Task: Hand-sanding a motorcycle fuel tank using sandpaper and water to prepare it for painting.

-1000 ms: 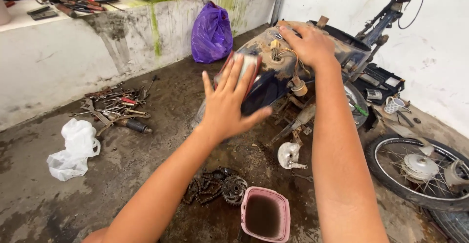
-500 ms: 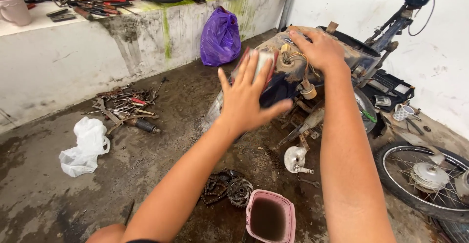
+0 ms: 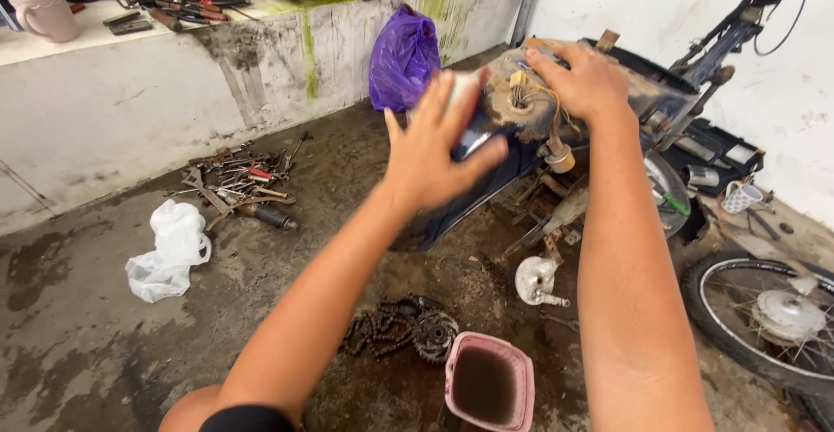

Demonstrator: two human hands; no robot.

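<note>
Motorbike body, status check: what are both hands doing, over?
Left hand open, flat against motorbike body. Right hand resting on top. Pink tub and chain on floor below.

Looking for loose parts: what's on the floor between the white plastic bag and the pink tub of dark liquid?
In the head view, a greasy chain with sprocket lies there, nearer the pink tub than the white bag.

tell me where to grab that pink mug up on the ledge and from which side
Grip the pink mug by its loop handle, which sticks out on its right side toward the tools on the ledge. It stands upright with its mouth up, so coming in from the right, level with the handle, looks easiest; the left side runs close to the picture's edge.
</note>
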